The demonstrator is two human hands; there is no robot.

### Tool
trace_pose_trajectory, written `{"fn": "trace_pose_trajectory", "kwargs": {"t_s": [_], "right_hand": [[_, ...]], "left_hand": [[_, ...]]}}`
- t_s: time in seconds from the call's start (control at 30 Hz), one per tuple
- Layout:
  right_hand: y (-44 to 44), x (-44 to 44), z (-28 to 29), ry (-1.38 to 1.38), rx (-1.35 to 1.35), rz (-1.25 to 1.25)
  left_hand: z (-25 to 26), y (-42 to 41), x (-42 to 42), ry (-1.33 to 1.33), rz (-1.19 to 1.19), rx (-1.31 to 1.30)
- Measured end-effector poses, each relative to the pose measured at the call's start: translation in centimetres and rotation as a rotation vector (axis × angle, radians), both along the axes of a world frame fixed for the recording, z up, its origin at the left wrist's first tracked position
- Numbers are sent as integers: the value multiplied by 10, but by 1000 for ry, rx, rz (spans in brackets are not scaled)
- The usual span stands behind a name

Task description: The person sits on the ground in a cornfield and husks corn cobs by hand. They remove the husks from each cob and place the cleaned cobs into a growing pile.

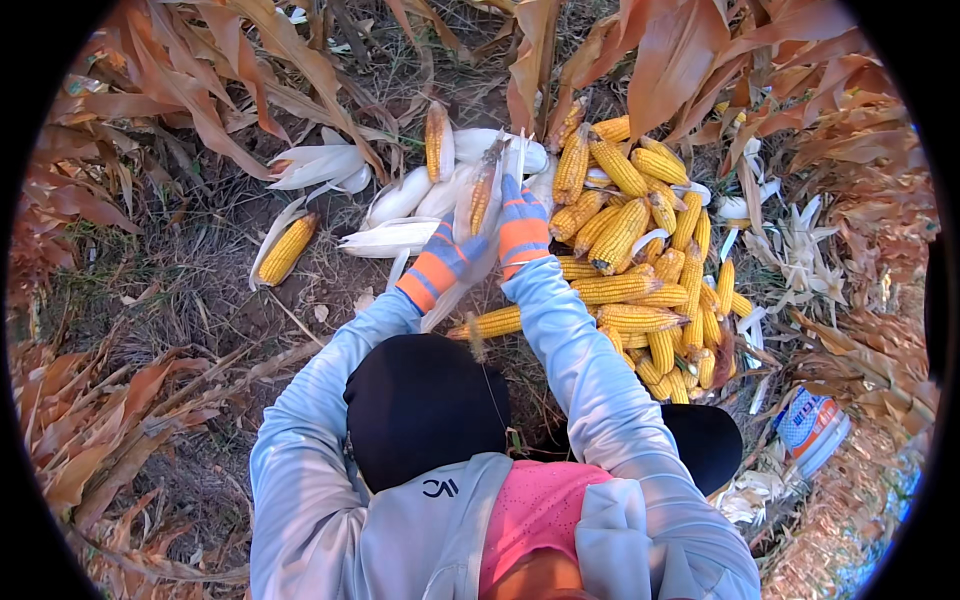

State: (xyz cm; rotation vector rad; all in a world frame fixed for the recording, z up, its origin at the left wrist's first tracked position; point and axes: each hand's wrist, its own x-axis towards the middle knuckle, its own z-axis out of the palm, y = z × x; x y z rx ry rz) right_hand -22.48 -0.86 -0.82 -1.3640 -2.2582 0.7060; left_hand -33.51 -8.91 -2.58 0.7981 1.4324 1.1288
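Observation:
An ear of corn [480, 201] with its husk partly peeled back is held out in front of me, tip pointing away. Its yellow kernels show between pale husk leaves. My left hand [445, 259], in an orange and grey-blue glove, grips the ear from its left side. On the right side my right hand [523, 225], gloved alike, has its fingers closed on a strip of husk [517, 159]. Just beyond and left of my hands lie several ears in white husk [399, 199]. A half-bared ear [437, 142] rests among them.
A heap of bare yellow corn ears [622, 232] lies to my right. Apart at the left sits another half-husked ear [287, 250]. Dry corn stalks and leaves [675, 60] hang over the far side. A printed plastic bucket [811, 431] is at the lower right, near discarded husks [806, 244].

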Motion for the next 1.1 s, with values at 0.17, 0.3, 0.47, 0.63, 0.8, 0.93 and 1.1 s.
{"fn": "trace_pose_trajectory", "kwargs": {"t_s": [0.17, 0.3, 0.47, 0.63, 0.8, 0.93, 1.1], "right_hand": [[6, -8, 18, -178, -223, -37], [-1, -5, -3, -15, -220, -105], [-9, -2, -22, -16, -229, -86], [-10, -22, 42, 25, -377, 15], [8, 28, -76, 71, -504, -74], [-13, 38, -91, 670, -942, -440], [12, 24, -9, 368, -222, -343]], "left_hand": [[-42, -7, -3, -23, 97, 119], [-33, 8, -4, -52, 149, 415], [-23, 11, -4, 377, 327, 456], [-5, 0, -13, 79, 375, 296], [3, -5, -68, -693, 732, 253], [-12, -12, -72, -641, 872, 152], [-6, -10, -69, -497, 891, 196]]}}
